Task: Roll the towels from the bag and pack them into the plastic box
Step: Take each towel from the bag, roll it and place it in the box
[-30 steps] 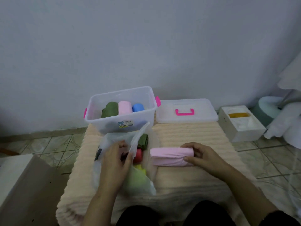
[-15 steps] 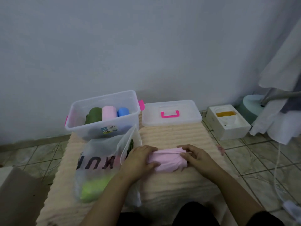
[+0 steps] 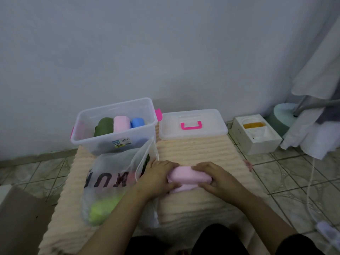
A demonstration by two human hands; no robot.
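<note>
the pink towel (image 3: 189, 176) lies with its long axis left to right; the left hand (image 3: 159, 178) and right hand (image 3: 214, 178) grip its two ends with curled fingers, and the plastic box (image 3: 114, 142) is ahead, nearer to the left hand.

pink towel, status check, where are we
Left hand and right hand both grip pink towel, part rolled on mat. Plastic box open, three rolls inside. Path to box unblocked.

Both hands on pink towel (image 3: 189, 176) lying on ribbed peach surface (image 3: 198, 150): left hand (image 3: 158, 176) grips its left end, right hand (image 3: 217, 178) curls over its right end. Plastic bag (image 3: 110, 181) just left, lime towel (image 3: 101, 208) inside. Plastic box (image 3: 114, 138) behind holds green, pink, blue rolls. Lid (image 3: 193, 133) beside box.
</note>
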